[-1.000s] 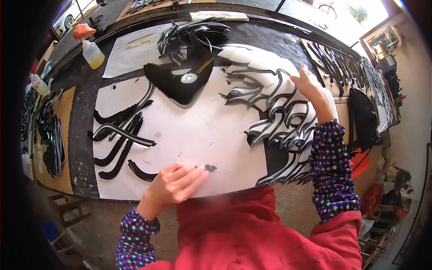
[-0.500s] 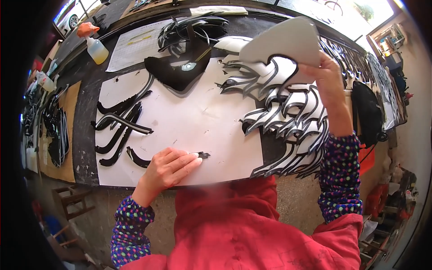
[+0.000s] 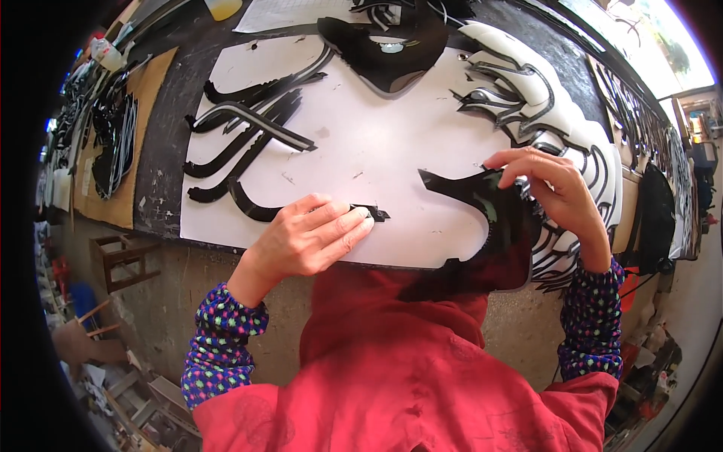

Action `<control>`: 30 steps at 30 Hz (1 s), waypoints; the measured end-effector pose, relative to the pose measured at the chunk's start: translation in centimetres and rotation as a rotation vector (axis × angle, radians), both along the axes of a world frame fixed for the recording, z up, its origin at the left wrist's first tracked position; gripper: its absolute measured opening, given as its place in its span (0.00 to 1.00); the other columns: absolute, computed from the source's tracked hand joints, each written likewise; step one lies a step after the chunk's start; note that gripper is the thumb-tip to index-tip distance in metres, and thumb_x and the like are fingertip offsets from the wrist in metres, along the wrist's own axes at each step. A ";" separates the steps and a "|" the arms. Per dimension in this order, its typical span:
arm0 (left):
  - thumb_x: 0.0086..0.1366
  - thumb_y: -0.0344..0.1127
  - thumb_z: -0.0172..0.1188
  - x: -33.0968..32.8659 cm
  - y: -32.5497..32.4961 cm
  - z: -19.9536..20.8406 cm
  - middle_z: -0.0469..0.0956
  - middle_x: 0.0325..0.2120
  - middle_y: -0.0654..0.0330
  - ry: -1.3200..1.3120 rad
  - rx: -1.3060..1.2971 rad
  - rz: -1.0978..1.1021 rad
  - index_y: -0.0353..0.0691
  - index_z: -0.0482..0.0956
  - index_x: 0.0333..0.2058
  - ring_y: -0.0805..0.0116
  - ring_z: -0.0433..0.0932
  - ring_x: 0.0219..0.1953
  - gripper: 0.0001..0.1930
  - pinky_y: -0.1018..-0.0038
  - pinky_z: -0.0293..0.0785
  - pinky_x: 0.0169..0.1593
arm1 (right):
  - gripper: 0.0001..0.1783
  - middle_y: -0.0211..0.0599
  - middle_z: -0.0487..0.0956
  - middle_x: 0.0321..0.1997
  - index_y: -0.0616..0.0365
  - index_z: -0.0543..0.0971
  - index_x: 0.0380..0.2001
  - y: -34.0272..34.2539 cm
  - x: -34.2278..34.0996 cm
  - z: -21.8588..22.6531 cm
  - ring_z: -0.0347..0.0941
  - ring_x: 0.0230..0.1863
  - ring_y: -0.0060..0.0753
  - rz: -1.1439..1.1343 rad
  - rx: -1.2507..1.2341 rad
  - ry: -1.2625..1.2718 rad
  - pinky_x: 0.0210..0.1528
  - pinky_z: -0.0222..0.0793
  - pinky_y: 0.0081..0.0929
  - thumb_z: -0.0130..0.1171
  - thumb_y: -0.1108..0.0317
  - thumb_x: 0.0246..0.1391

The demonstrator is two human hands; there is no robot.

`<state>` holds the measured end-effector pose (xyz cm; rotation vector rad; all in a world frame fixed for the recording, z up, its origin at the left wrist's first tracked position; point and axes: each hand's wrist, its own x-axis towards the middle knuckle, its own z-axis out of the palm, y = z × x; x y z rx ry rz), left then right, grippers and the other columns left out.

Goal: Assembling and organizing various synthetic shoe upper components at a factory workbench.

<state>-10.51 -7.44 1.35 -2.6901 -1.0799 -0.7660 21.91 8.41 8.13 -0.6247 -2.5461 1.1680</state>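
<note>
My left hand (image 3: 312, 235) lies at the front of the white board (image 3: 361, 143), fingers pressed together over a curved black strip (image 3: 254, 211). The strip's pointed end shows beyond the fingertips; its middle is hidden under the hand. In my right hand (image 3: 556, 184) is a glossy black panel (image 3: 510, 226) with a curved cut-out, pinched along its upper edge. Its glossy side is up, and its lower part overhangs the board's front edge. Another glossy black panel (image 3: 392, 56) rests at the back of the board. Several black strips (image 3: 241, 143) lie fanned out on the left.
Overlapping white pieces with dark edges (image 3: 580, 135) are heaped along the right. Brown cardboard (image 3: 154, 98) with black parts on it lies at the far left. At the back is a bottle with yellow liquid (image 3: 224, 7). A wooden stool (image 3: 124, 260) stands below the table's left edge.
My right hand has come down toward me from the white heap, turning the panel from its grey side to its black side. The left hand keeps to the strip. The view has shifted.
</note>
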 end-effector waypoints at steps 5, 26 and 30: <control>0.53 0.30 0.63 0.1 -0.2 -0.7 0.81 0.40 0.63 -0.048 -0.031 0.034 0.39 0.84 0.41 0.70 0.79 0.39 0.15 0.71 0.75 0.45 | 0.19 0.38 0.77 0.46 0.59 0.75 0.47 -2.9 -5.0 -1.0 0.72 0.50 0.41 -0.034 0.565 -0.308 0.55 0.65 0.36 0.66 0.67 0.53; 0.47 0.29 0.66 0.8 -0.3 -0.8 0.78 0.41 0.66 -0.231 -0.228 0.076 0.40 0.86 0.38 0.68 0.74 0.41 0.16 0.71 0.75 0.40 | 0.05 0.33 0.76 0.27 0.57 0.78 0.29 -4.6 -7.4 -2.1 0.70 0.32 0.36 -0.113 0.083 -0.281 0.39 0.61 0.32 0.65 0.71 0.50; 0.47 0.29 0.65 1.0 -0.6 -0.9 0.78 0.40 0.67 -0.199 -0.216 0.113 0.40 0.86 0.40 0.69 0.74 0.41 0.17 0.71 0.74 0.41 | 0.06 0.32 0.76 0.28 0.57 0.78 0.30 -4.6 -7.4 -2.2 0.69 0.32 0.36 -0.116 0.071 -0.281 0.39 0.60 0.31 0.65 0.71 0.50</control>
